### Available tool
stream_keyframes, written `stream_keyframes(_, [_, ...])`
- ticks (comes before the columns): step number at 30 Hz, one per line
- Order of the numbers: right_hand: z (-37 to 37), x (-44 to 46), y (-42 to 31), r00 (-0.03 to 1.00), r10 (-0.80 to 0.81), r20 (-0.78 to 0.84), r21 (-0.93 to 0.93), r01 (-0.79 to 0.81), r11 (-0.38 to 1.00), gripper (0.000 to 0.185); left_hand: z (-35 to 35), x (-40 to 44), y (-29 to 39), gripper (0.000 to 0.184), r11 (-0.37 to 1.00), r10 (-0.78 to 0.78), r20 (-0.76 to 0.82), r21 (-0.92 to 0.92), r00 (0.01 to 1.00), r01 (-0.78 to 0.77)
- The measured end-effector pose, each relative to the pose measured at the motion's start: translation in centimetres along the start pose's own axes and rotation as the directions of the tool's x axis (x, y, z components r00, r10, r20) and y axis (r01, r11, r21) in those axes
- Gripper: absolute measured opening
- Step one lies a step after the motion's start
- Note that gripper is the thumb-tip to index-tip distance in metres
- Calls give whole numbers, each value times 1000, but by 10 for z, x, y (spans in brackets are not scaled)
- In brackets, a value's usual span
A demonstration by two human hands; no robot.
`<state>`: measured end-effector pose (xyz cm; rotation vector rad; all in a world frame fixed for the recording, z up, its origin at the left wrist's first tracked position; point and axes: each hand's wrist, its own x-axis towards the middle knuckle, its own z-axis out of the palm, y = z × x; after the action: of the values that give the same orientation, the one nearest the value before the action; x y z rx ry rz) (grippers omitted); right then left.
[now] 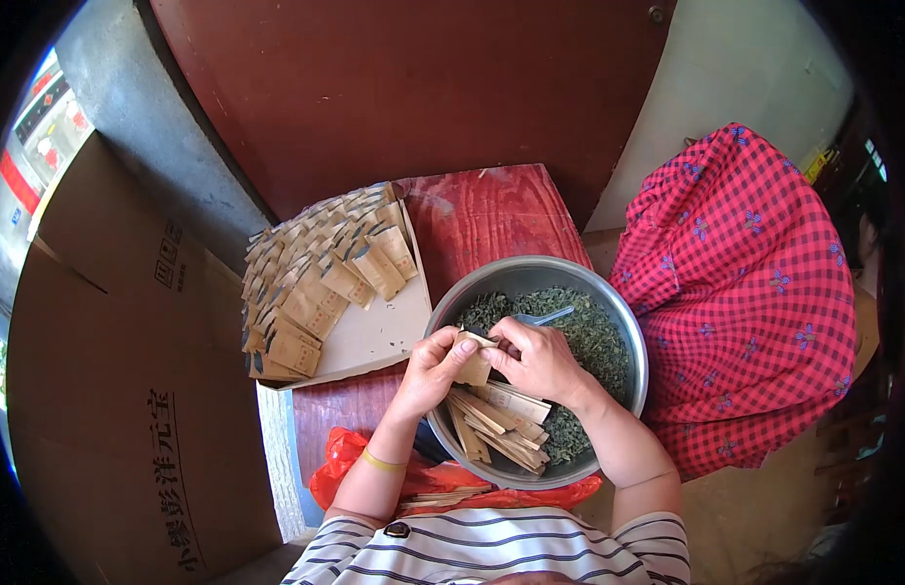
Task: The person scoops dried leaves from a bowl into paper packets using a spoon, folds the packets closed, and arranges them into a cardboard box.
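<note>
My left hand pinches a small brown paper packet from its left side. At the packet's top edge, the fingers of my right hand are closed on it too. Both hands are over a large metal bowl of dried green leaves. A pale blue scoop or spoon lies on the leaves just beyond my right hand, its lower end partly hidden. Below the held packet, a loose pile of flat brown paper packets rests in the near left part of the bowl.
Left of the bowl, a shallow cardboard tray holds many upright paper packets in rows. Both stand on a red wooden table. A big cardboard box is at left, a red plastic bag in front, and red checked cloth at right.
</note>
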<state>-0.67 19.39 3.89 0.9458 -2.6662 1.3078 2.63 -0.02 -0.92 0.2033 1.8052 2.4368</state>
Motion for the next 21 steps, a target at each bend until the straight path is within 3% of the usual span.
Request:
stream_keyframes(7, [-7,4,-4,996,93,-14,118,-91,989,21,6,0,5,14,1000,19,-19,18,1000,-19])
stream_keyframes(16, [-4,5,2,994,-89,-70,-56,85,995,23,8,0,4,14,999,8,-41,44,999,-6])
stream_keyframes(21, [-12,6,-1,999,20,47,-1,-20,1000,33,4,-1,5,15,995,16,-30,100,999,-13])
